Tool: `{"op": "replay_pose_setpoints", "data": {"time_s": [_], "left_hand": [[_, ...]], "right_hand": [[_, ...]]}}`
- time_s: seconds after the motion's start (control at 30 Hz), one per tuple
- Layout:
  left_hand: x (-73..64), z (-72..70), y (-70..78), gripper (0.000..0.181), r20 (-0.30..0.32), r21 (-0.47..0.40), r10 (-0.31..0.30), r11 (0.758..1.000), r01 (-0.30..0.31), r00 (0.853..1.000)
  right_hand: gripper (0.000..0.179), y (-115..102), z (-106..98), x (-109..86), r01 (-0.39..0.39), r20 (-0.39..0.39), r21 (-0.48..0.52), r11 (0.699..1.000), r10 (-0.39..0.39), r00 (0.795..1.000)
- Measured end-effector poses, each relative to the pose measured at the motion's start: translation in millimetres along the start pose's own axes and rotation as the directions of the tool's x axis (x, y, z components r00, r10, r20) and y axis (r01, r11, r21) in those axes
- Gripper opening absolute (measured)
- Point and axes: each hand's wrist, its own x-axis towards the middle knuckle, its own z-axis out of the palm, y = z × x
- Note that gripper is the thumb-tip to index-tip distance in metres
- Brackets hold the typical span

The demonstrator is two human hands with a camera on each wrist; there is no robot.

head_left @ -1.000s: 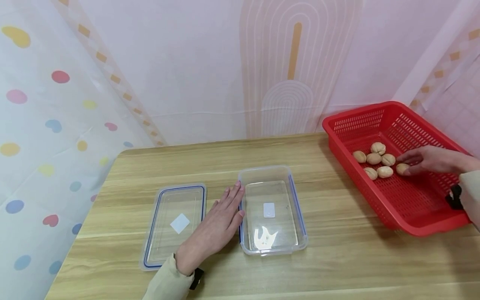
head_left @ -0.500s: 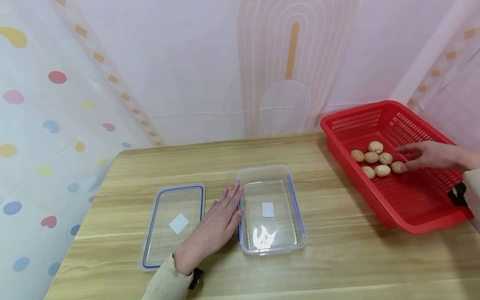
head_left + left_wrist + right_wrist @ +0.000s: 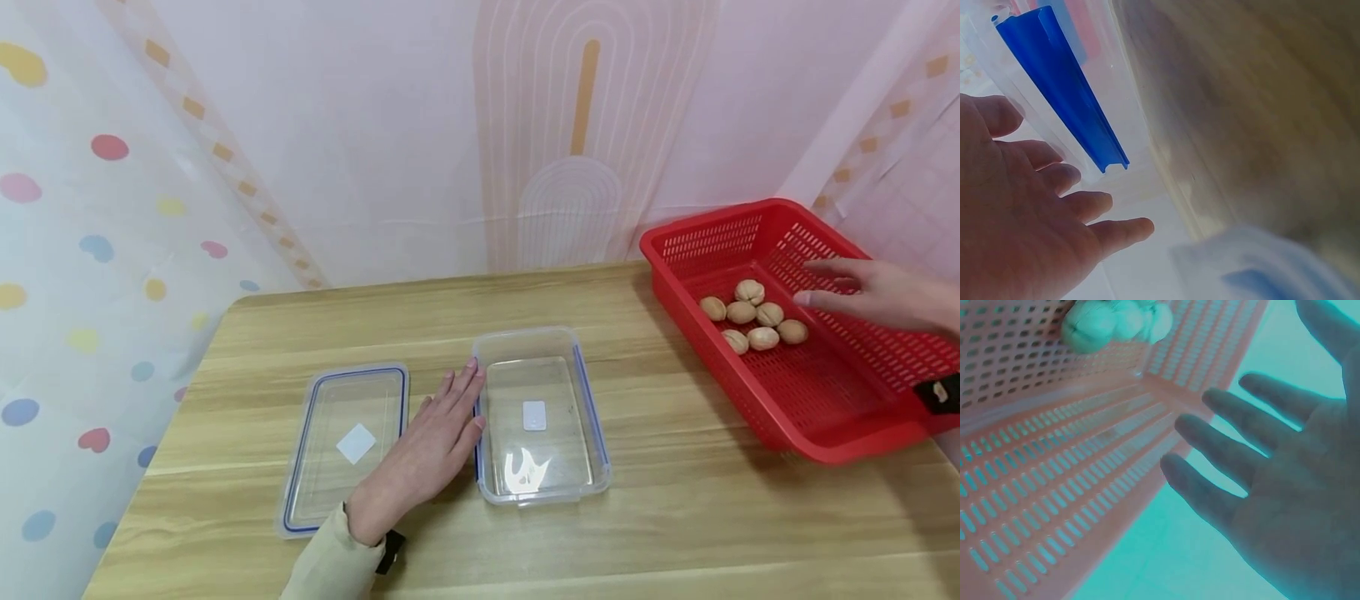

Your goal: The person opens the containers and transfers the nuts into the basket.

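My left hand [image 3: 423, 454], fingers straight, rests against the left side of a clear plastic container [image 3: 534, 492] with blue side clips. One blue clip [image 3: 1063, 87] shows large in the left wrist view, close to the fingers. My right hand [image 3: 888, 292] hovers over the right side of a red slotted basket [image 3: 832, 454], its fingers spread and nothing in them. Several walnuts [image 3: 763, 338] lie together on the basket's floor, left of that hand and apart from it. The right wrist view shows some of the walnuts [image 3: 1088, 326] beyond the fingers.
A clear lid [image 3: 318, 467] with a blue seal lies left of the container, partly behind my left forearm. Everything stands on a wood-grain table [image 3: 637, 542]. A patterned cloth [image 3: 390, 125] hangs along the back and sides.
My right hand has let go of a walnut, now beside the others after a small shift left, then risen up and right with its fingers opening. The left hand stays put.
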Motion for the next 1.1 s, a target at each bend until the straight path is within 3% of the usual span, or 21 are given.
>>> {"op": "replay_pose_setpoints", "data": {"time_s": [0.17, 0.3, 0.63, 0.9, 1.03, 1.1], "left_hand": [[0.2, -1.8, 0.1, 0.061, 0.009, 0.003, 0.0, 1.0, 0.0, 1.0], [0.3, -2.6, 0.4, 0.061, 0.015, -0.002, -0.001, 1.0, 0.001, 1.0], [0.2, -2.4, 1.7, 0.06, 0.0, -0.012, 0.005, 1.0, -0.005, 1.0], [-0.1, -3.1, 2.1, 0.06, -0.056, -0.038, 0.018, 0.999, -0.021, 0.998], [-1.2, -5.8, 2.2, 0.062, -0.094, -0.061, 0.008, 0.998, -0.014, 0.996], [-1.8, -7.6, 2.1, 0.064, -0.118, -0.061, 0.004, 0.998, -0.011, 0.993]], "right_hand": [[0.079, -13.9, -3.6, -13.9, -0.013, -0.056, 0.028, 1.0, 0.014, 0.998], [0.072, -25.9, -0.6, -25.9, 0.004, -0.149, 0.058, 0.998, 0.005, 0.989], [0.058, -60.2, 16.1, -49.8, 0.065, -0.363, 0.091, 0.994, -0.028, 0.931], [0.053, -92.2, 29.1, -68.5, 0.119, -0.438, 0.152, 0.981, -0.041, 0.898], [0.05, -106.6, 37.3, -75.5, 0.212, -0.495, 0.173, 0.962, -0.101, 0.863], [0.047, -113.1, 42.8, -77.6, 0.27, -0.543, 0.162, 0.949, -0.143, 0.827]]}}
